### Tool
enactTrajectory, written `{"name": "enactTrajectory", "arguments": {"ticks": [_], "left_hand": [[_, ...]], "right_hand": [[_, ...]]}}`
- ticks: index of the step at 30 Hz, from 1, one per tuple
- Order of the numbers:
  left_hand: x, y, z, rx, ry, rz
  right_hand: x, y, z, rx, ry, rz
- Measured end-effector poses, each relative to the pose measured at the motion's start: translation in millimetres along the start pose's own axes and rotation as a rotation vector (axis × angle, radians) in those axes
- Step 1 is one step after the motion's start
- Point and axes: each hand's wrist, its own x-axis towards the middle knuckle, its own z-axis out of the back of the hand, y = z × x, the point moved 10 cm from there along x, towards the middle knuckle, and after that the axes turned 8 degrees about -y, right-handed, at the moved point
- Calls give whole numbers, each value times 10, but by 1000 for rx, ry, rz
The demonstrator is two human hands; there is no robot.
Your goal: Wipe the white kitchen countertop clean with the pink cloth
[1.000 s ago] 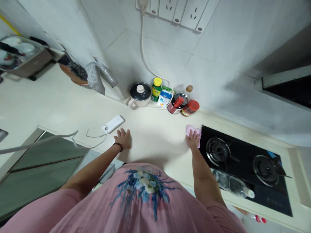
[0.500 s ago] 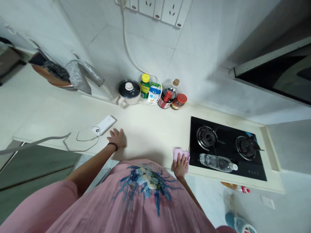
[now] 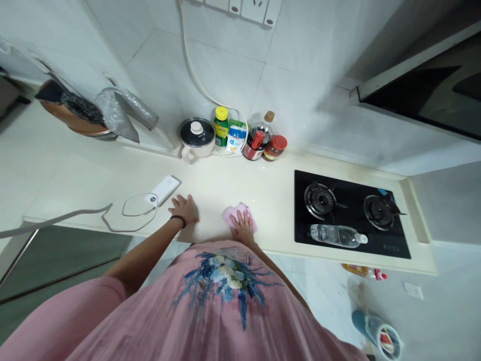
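My right hand holds a pink cloth down against the white countertop, with the fingers laid over it and the cloth's edges showing around them. To its left, my left hand rests palm down on the counter, fingers spread, holding nothing. A dark beaded bracelet circles that wrist. Just beyond the left fingertips lies a white power bank, with a thin grey cable looped beside it.
Against the wall stand a small lidded electric pot, a yellow-capped green jar, a white packet and red-topped jars. A black gas stove on the right carries a clear plastic bottle. A range hood juts out above.
My right hand has slid the pink cloth leftward across the counter, away from the stove's edge toward the middle. My left hand stays in place, and the view has shifted slightly.
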Motion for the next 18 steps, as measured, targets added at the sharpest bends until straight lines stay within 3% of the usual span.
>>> {"name": "enactTrajectory", "arguments": {"ticks": [2,4,9,12,15,18], "left_hand": [[-2,5,1,-4,-1,3],[-4,11,-2,-3,1,11],[-13,1,3,-2,-5,5],[-8,-2,-3,-5,-6,3],[3,4,-15,-4,-5,6],[7,7,-22,-7,-2,4]], "right_hand": [[-91,-49,39,15,-17,-1],[-323,-292,93,0,-57,-65],[-1177,-1497,353,-129,-174,-484],[-1488,-1936,482,-138,-220,-632],[-1516,-1870,464,-122,-258,-701],[-1273,-1298,241,-90,-218,-574]]}}
